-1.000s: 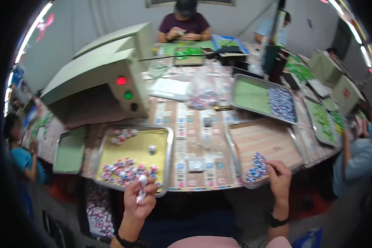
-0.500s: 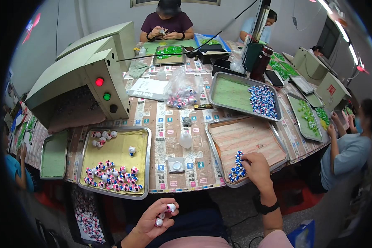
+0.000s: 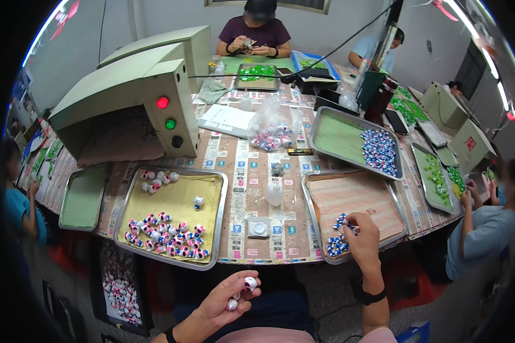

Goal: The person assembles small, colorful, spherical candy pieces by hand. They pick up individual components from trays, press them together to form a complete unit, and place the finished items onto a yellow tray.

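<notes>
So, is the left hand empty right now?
No, the left hand is holding small white-and-pink pieces in its fingers.

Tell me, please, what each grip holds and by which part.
Left grip: white-and-pink pieces, held part unclear. Right grip, at blue-and-white pieces: any hold unclear.

Wht/pink pcs [image 3: 250,283] in L hand [image 3: 218,299], blu/wht pcs [image 3: 336,247] heaped on tray [image 3: 352,193].
</notes>
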The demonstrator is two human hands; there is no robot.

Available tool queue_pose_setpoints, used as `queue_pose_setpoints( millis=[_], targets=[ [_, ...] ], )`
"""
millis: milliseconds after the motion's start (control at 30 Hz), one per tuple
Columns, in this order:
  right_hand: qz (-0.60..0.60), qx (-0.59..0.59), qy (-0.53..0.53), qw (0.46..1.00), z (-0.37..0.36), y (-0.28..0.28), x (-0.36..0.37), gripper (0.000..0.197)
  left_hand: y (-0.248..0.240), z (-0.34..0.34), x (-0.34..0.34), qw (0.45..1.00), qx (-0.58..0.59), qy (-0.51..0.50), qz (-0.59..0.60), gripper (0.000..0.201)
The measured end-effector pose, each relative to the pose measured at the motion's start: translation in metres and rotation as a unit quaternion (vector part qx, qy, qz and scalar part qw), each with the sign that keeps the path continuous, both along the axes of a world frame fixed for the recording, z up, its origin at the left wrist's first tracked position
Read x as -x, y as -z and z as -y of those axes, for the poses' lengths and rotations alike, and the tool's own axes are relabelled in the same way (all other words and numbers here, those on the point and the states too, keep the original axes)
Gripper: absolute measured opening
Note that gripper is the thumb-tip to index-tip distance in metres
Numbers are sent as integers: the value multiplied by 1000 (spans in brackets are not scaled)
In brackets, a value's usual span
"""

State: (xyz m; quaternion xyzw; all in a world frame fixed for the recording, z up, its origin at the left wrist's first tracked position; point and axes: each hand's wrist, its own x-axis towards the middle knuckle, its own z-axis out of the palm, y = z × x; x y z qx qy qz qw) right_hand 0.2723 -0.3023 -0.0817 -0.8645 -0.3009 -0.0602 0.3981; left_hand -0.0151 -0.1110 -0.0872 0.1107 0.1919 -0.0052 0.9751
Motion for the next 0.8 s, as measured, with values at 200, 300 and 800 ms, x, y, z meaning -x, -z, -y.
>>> queue_pose_setpoints(
  millis=[200, 300, 800],
  targets=[
    [-272, -121, -156, 942, -8, -17, 38, 19, 14, -1, -4, 998, 28, -6, 59, 27],
    [-363, -142, -231, 891, -20, -23, 56, 22, 14, -1, -6, 998, 31, -17, 56, 29],
    [-113, -31, -241, 963, -119, -4, 78, 19, 24, -7, 3, 998, 3, -49, 31, 37]
  ],
)
